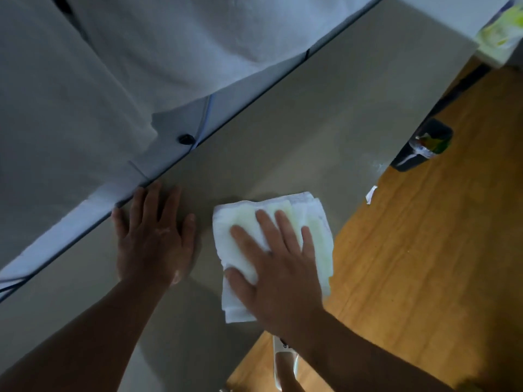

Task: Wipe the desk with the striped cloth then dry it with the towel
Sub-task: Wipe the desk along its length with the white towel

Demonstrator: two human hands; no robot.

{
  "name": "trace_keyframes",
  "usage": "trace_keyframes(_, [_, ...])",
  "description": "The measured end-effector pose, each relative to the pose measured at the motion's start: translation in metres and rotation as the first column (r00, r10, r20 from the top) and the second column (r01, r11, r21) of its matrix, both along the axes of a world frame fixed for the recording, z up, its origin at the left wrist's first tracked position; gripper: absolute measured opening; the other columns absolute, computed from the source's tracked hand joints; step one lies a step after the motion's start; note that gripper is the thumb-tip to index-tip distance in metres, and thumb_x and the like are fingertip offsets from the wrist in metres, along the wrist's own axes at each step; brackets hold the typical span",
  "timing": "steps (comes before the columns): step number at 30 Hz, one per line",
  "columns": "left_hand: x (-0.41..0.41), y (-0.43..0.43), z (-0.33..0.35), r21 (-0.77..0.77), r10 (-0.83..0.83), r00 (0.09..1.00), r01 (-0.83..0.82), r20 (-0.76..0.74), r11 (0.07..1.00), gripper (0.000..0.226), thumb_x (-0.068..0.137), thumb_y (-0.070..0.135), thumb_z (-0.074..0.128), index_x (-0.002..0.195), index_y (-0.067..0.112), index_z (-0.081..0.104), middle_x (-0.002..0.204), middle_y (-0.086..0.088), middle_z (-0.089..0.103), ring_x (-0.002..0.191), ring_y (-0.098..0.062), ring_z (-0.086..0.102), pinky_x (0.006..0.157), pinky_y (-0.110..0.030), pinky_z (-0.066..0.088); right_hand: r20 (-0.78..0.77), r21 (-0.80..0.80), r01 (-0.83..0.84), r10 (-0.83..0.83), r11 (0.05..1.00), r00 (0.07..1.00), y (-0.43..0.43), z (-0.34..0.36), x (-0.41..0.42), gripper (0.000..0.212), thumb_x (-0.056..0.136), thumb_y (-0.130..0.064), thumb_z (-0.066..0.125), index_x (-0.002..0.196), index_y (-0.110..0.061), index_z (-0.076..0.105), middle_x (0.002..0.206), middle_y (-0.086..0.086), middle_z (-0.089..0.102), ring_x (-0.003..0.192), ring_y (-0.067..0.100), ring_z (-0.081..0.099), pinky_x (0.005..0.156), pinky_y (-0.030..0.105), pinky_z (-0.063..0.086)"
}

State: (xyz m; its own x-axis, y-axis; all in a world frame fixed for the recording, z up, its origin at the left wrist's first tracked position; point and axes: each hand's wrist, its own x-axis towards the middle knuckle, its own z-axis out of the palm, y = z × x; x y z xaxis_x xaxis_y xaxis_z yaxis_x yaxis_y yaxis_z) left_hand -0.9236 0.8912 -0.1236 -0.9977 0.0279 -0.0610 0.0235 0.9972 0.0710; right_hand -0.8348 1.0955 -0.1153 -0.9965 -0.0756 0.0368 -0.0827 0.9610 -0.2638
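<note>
Pressing cloth (317, 236) flat on surface (311, 123) with right hand (280, 267), grip spread, fingers straight; left hand (152, 239) lying flat, holding nothing. Probably wiping (pale green bands suggesting the striped one); drying remaining.

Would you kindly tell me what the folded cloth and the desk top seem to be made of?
Cloth: soft fabric, probably cotton terry, white with pale green bands; it folds in limp layers. Desk: smooth matte grey, likely laminate, no grain visible.
</note>
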Motion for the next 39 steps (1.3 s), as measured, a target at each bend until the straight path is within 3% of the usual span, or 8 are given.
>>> trace_keyframes(4, [0.0, 0.002, 0.002, 0.018, -0.01, 0.999, 0.011, -0.051, 1.0, 0.064, 0.098, 0.051, 0.029, 0.147, 0.013, 0.046, 0.155, -0.016, 0.04, 0.147, -0.039, 0.032, 0.114, -0.065, 0.026, -0.047, -0.014, -0.035, 0.035, 0.999, 0.998, 0.033, -0.002, -0.018, 0.054, 0.098, -0.066, 0.043, 0.147, -0.045, 0.051, 0.162, -0.005, 0.041, 0.153, 0.026, 0.032, 0.119, 0.062, 0.028])
trace_keyframes(9, [-0.01, 0.025, 0.008, 0.076, 0.106, 0.993, -0.102, -0.053, 0.992, 0.071, 0.094, 0.058, 0.03, 0.142, 0.009, 0.048, 0.145, -0.022, 0.043, 0.137, -0.043, 0.039, 0.113, -0.063, 0.03, -0.111, -0.019, 0.017, -0.019, 1.0, 0.994, 0.058, -0.007, -0.042, 0.054, 0.098, -0.064, 0.046, 0.145, -0.041, 0.057, 0.159, -0.004, 0.047, 0.151, 0.025, 0.036, 0.118, 0.06, 0.029])
trace_keyframes(16, [-0.023, 0.069, 0.003, 0.099, -0.016, 1.0, 0.017, -0.01, 0.995, 0.076, 0.096, 0.062, 0.023, 0.157, 0.018, 0.035, 0.158, -0.017, 0.033, 0.15, -0.035, 0.025, 0.119, -0.066, 0.018, -0.16, -0.026, 0.087, -0.09, 0.996, 0.983, 0.108, -0.008, -0.09, 0.055, 0.095, -0.064, 0.046, 0.141, -0.037, 0.062, 0.153, -0.002, 0.054, 0.147, 0.026, 0.043, 0.116, 0.059, 0.033])
trace_keyframes(23, [-0.063, 0.091, 0.004, 0.102, -0.071, 0.997, 0.073, -0.024, 0.992, 0.077, 0.095, 0.063, 0.018, 0.158, 0.022, 0.034, 0.165, -0.015, 0.029, 0.152, -0.033, 0.024, 0.122, -0.059, 0.019, -0.137, -0.032, 0.051, -0.055, 0.998, 0.989, 0.149, -0.012, -0.123, 0.058, 0.094, -0.071, 0.044, 0.143, -0.044, 0.058, 0.156, -0.006, 0.05, 0.149, 0.023, 0.039, 0.119, 0.055, 0.029])
trace_keyframes(27, [-0.08, 0.1, -0.004, 0.04, -0.091, 0.995, 0.093, -0.043, 0.995, 0.075, 0.096, 0.061, 0.022, 0.155, 0.019, 0.039, 0.159, -0.018, 0.036, 0.149, -0.036, 0.029, 0.119, -0.063, 0.023, -0.121, -0.058, 0.05, -0.057, 0.997, 0.991, 0.176, -0.013, -0.146, 0.06, 0.092, -0.073, 0.043, 0.144, -0.045, 0.056, 0.156, -0.005, 0.051, 0.15, 0.024, 0.038, 0.119, 0.053, 0.03])
trace_keyframes(31, [-0.08, 0.103, -0.007, -0.007, -0.088, 0.992, 0.088, -0.087, 0.996, 0.072, 0.097, 0.059, 0.028, 0.155, 0.017, 0.04, 0.158, -0.019, 0.038, 0.148, -0.039, 0.031, 0.118, -0.064, 0.025, -0.108, -0.014, 0.106, -0.107, 0.994, 0.988, 0.22, -0.013, -0.191, 0.065, 0.094, -0.075, 0.038, 0.145, -0.04, 0.056, 0.155, 0.001, 0.052, 0.146, 0.028, 0.043, 0.116, 0.053, 0.035])
trace_keyframes(35, [-0.08, 0.103, -0.006, -0.023, -0.079, 0.992, 0.077, -0.095, 0.997, 0.072, 0.098, 0.06, 0.026, 0.156, 0.019, 0.038, 0.16, -0.018, 0.036, 0.148, -0.038, 0.031, 0.119, -0.063, 0.023, -0.045, 0.182, 0.141, -0.135, 0.973, 0.99, 0.256, -0.014, -0.236, 0.08, 0.093, -0.083, 0.008, 0.145, -0.041, 0.052, 0.158, -0.003, 0.043, 0.146, 0.025, 0.038, 0.112, 0.05, 0.037])
trace_keyframes(39, [-0.081, 0.103, -0.008, -0.009, -0.069, 0.993, 0.068, -0.098, 0.998, 0.07, 0.098, 0.059, 0.026, 0.156, 0.021, 0.038, 0.159, -0.017, 0.037, 0.148, -0.037, 0.03, 0.12, -0.063, 0.022, -0.082, 0.082, 0.29, -0.284, 0.953, 0.955, 0.24, -0.011, -0.233, 0.068, 0.091, -0.078, 0.033, 0.148, -0.042, 0.046, 0.155, 0.002, 0.044, 0.144, 0.029, 0.04, 0.111, 0.058, 0.038])
